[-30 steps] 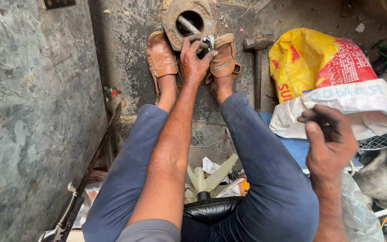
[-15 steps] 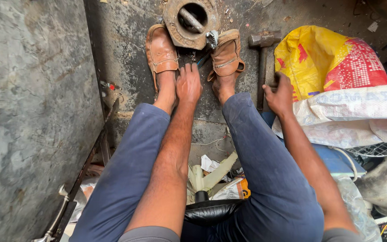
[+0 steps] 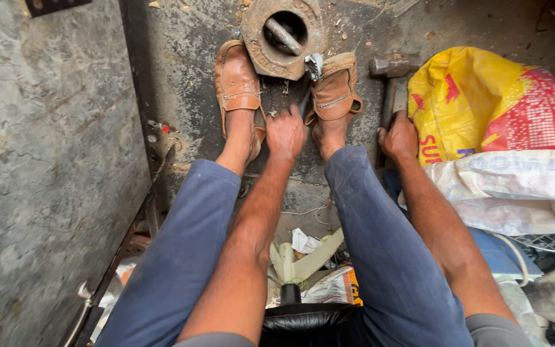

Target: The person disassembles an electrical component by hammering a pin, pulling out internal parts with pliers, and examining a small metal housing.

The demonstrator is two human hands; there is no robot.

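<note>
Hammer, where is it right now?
In the head view the hammer lies on the floor right of the right shoe, beside the yellow and red sack. The right hand is on its handle.

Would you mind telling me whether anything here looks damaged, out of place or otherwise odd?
The rusty round metal casting is pinned between the brown leather sandals, not in a vice. The left hand rests before it; the right hand grips the wooden-handled hammer. Paper scraps litter the floor.
</note>
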